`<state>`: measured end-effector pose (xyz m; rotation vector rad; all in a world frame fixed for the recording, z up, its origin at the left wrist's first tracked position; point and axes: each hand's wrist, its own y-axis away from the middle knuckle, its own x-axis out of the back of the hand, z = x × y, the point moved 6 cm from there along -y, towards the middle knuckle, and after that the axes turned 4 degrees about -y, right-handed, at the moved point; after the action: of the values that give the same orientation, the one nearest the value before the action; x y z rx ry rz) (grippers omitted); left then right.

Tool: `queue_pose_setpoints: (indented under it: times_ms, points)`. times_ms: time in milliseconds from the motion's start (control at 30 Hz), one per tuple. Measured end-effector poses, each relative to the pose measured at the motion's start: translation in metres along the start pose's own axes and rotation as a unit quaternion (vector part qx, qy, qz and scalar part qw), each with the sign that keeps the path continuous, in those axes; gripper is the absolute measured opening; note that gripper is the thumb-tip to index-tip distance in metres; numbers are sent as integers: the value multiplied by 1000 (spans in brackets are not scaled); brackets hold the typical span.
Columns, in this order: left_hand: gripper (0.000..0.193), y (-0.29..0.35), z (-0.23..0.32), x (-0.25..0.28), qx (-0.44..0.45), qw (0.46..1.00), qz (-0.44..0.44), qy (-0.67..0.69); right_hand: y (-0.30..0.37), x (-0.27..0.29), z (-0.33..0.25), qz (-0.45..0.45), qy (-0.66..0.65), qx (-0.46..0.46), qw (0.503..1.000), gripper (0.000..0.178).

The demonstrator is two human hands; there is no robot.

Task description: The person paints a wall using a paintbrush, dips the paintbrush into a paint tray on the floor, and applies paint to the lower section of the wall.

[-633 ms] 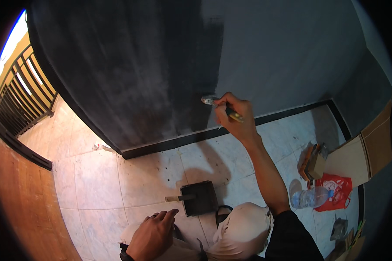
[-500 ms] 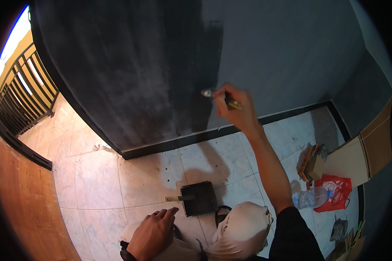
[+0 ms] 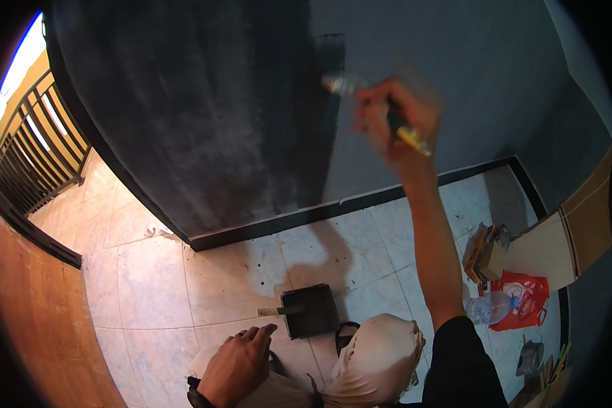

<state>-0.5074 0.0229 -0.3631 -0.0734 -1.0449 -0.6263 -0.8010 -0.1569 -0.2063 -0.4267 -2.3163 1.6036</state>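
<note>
My right hand (image 3: pixel 408 112) is raised before the wall, its fingers wrapped round a paintbrush (image 3: pixel 413 138) with a green and yellow handle. The metal collar and bristles point left, just in front of the edge of a wet-looking black painted strip (image 3: pixel 323 129); I cannot tell whether they touch the wall. Right of that strip the wall (image 3: pixel 455 61) is lighter grey. My left hand (image 3: pixel 238 364) lies over my left knee with fingers loosely bent and holding nothing. On the floor ahead sits a black paint tray (image 3: pixel 323 314), a tool with a pale handle (image 3: pixel 270 312) resting over its left rim.
A black skirting strip (image 3: pixel 272 226) runs along the wall's foot. To the right are a red plastic bag (image 3: pixel 530 299), a clear bottle (image 3: pixel 486 309), a small stack of blocks (image 3: pixel 489 258) and cardboard (image 3: pixel 544 251). At the left are a doorway, a dark railing (image 3: pixel 30 149) and a wooden surface (image 3: pixel 34 306).
My right hand has moved up and to the right with the paintbrush, and it is blurred by motion. My left hand and the tray have stayed put.
</note>
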Motion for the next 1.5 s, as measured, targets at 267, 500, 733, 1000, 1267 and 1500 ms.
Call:
queue_pose_setpoints:
  times_ms: [267, 500, 733, 1000, 1267, 1500]
  points:
    - [34, -7, 14, 1, -16, 1000, -14, 21, 62, -15, 66, -145, 82, -168, 971, 11]
    - [34, -10, 12, 3, 7, 1000, -19, 14, 2, -13, 37, -125, 155, -12, 980, 14]
    - [35, -13, 10, 1, 9, 999, -31, 18, -5, -8, 6, -34, 147, 182, 972, 14]
    - [30, -11, 12, 3, 14, 999, -26, 12, 92, -20, 54, -79, 137, 30, 987, 10]
    - [31, -1, 16, 7, 6, 1000, -16, 7, 155, -18, 69, -170, 75, -197, 963, 8]
    - [31, 2, 19, 7, 1, 1000, -20, 6, 80, -15, 80, -153, 55, -172, 972, 18]
